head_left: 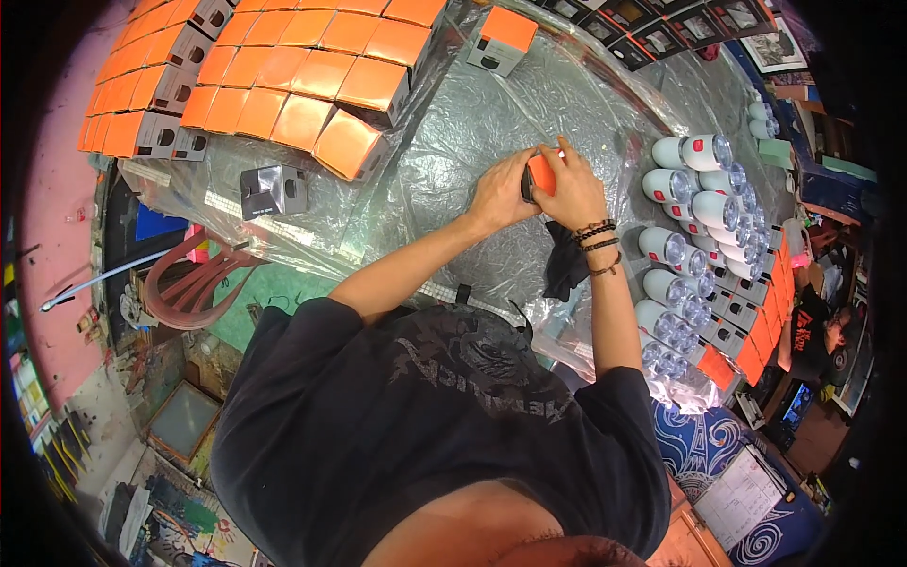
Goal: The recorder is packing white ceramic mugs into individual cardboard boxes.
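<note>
My left hand point(500, 189) and my right hand point(574, 187) are closed around a small orange and black box point(542, 172) above the plastic-covered table point(453, 113). My fingers hide part of the box. Just below them lies a crumpled black cloth point(564, 265), beside my right wrist with its dark bead bracelets. Off to the left, an unfolded or loose grey and black box point(273, 192) rests on the plastic sheet.
Stacks of orange-topped boxes point(312, 57) fill the back left; one box point(501, 40) stands apart. Several white tumblers point(713, 209) lie at the right beside more boxes point(756, 321). Dark boxes point(661, 24) line the far edge. Another person point(812, 331) is at the far right.
</note>
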### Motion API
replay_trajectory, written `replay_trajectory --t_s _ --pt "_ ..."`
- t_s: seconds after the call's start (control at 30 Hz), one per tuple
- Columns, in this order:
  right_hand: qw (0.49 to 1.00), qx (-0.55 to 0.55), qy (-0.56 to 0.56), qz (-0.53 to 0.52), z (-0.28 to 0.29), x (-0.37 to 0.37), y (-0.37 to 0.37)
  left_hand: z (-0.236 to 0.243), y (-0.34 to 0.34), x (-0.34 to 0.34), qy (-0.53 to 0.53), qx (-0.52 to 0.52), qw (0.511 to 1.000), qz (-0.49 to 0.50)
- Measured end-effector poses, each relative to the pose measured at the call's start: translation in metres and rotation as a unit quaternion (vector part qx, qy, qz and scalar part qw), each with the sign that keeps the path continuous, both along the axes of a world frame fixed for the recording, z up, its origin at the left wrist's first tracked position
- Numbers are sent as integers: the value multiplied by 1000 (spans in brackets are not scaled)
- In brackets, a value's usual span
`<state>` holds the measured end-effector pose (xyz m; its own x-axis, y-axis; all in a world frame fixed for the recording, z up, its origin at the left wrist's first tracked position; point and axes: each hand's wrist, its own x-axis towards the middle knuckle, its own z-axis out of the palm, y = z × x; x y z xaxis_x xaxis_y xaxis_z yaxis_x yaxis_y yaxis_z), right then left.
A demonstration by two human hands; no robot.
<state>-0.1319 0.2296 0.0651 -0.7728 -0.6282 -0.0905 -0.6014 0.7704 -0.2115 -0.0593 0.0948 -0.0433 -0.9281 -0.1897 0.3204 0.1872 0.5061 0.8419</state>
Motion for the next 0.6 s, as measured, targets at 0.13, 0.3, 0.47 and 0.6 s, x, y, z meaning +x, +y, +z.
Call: replay_trajectory --t_s 0.13,0.3,0.47,0.6 --pt "999 -30 -17 -21 1 -10 3 3 2 4 -11 16 1000 -3" --pt "982 -144 -122 1 13 -36 22 4 0 9 -42 30 999 -1" --pt "992 -102 -22 72 3 -12 10 1 6 5 -61 27 998 -17" --pt "999 19 45 -14 3 5 -2 -1 7 3 -29 17 999 2"
